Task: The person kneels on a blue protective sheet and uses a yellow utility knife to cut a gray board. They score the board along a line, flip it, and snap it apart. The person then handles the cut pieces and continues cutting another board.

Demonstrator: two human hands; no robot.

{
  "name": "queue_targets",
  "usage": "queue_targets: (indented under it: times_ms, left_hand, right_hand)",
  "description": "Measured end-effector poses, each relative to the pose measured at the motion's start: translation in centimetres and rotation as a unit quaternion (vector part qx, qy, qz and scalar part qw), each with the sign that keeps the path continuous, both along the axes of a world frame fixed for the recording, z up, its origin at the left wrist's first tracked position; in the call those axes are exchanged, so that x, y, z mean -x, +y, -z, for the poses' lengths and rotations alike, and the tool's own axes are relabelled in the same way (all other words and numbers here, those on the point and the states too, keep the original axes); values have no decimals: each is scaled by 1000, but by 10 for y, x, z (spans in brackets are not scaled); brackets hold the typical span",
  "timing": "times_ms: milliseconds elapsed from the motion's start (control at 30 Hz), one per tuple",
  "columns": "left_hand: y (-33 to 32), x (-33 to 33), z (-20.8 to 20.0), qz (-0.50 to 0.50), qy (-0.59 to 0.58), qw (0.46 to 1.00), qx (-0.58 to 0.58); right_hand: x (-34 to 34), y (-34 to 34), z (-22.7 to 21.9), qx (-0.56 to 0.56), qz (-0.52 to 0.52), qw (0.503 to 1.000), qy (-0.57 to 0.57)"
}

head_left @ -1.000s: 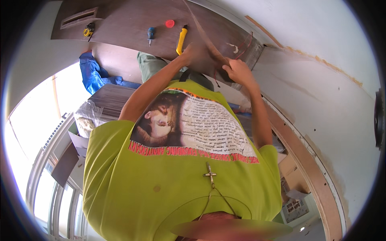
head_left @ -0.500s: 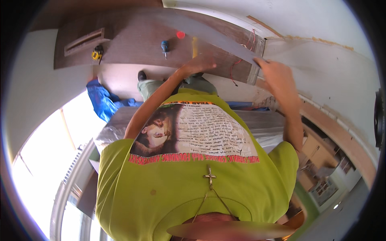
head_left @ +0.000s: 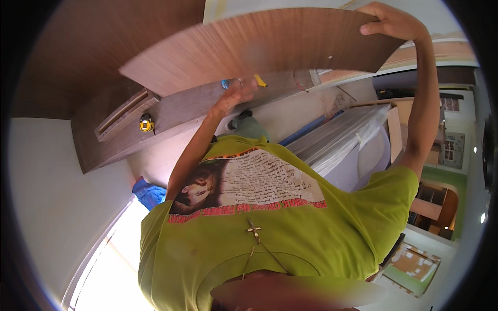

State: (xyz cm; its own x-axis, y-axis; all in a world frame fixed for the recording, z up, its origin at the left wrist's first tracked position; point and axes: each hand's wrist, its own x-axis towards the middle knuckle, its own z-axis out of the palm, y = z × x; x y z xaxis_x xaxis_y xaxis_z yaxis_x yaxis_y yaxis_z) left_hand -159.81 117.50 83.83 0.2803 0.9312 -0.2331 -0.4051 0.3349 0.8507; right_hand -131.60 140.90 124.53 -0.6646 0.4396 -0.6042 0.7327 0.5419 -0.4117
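Observation:
A long brown wood-grain panel (head_left: 259,44) is held up across the top of the view, tilted, with its right end raised. My right hand (head_left: 386,22) grips that end, its thumb on the grained face and its fingers behind the edge. Below the panel's lower edge, my left hand (head_left: 239,94) is lifted with its fingers apart. It looks slightly blurred and holds nothing that I can see. Behind it on the brown bench top (head_left: 181,110), a small blue tool (head_left: 224,83) and a yellow object (head_left: 260,80) show partly beneath the panel.
A yellow-and-black tape measure (head_left: 147,123) lies on the bench beside a slotted wooden frame (head_left: 124,114). Large brown boarding (head_left: 104,36) stands at the upper left. Plastic-wrapped boards (head_left: 347,137) are to my right, and a blue sheet (head_left: 149,193) lies low at the left.
The panel has swung round, so its grained face shows instead of a grey surface. My right hand has risen with its end, and the view has turned. My left hand stays lifted below it.

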Motion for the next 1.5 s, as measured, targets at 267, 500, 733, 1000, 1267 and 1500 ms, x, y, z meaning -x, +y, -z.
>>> queue_targets:
  times_ms: [267,500,733,1000,1267,1500]
  left_hand:
    - [-7,5,-47,-89,-273,956,-67]
    - [-53,64,-65,-234,-213,943,-100]
    - [-105,85,-116,-461,-206,854,-130]
    - [-69,18,-252,-662,-155,719,-142]
    - [-92,-117,-295,-822,-202,491,-204]
    - [-202,-141,-260,-912,-144,304,-233]
  right_hand:
    - [64,20,43,63,-14,997,47]
    - [177,65,104,113,-170,972,116]
    - [265,67,99,114,-267,929,230]
    - [330,78,19,387,-363,819,218]
    - [342,-47,16,491,-413,665,383]
    - [369,-246,38,504,-449,584,452]
